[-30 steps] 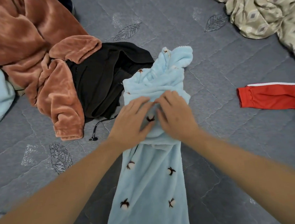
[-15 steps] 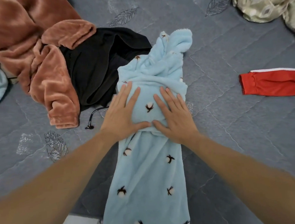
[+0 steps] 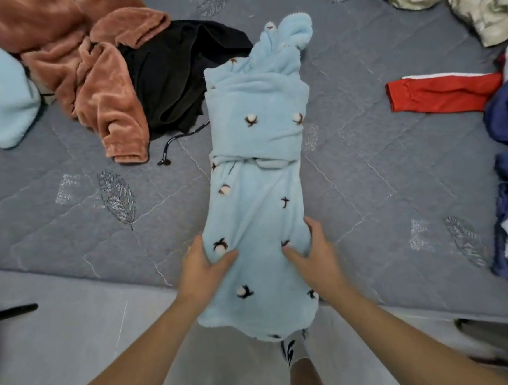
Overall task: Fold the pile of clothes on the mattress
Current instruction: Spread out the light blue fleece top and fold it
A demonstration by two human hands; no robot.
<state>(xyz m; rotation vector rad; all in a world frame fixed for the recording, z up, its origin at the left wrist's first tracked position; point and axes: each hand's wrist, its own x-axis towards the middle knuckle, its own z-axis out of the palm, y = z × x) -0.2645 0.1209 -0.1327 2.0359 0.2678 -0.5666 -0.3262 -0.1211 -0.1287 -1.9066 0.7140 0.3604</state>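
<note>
The left hand (image 3: pixel 202 264) and right hand (image 3: pixel 310 253) each pinch a side of the light blue fleece garment (image 3: pixel 257 173), thumbs on top, fingers tucked under its edges. It lies lengthwise on the grey mattress (image 3: pixel 381 167), far end toward 12 o'clock. At 10 o'clock lie a brown fleece (image 3: pixel 98 83) and black garment (image 3: pixel 174 80); a red sleeve (image 3: pixel 442 94) at 2 o'clock.

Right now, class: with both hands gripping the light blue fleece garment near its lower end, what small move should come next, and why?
Probably lift the near end and fold it forward. The left hand and right hand pinch the light blue garment, whose hem overhangs the mattress.
</note>
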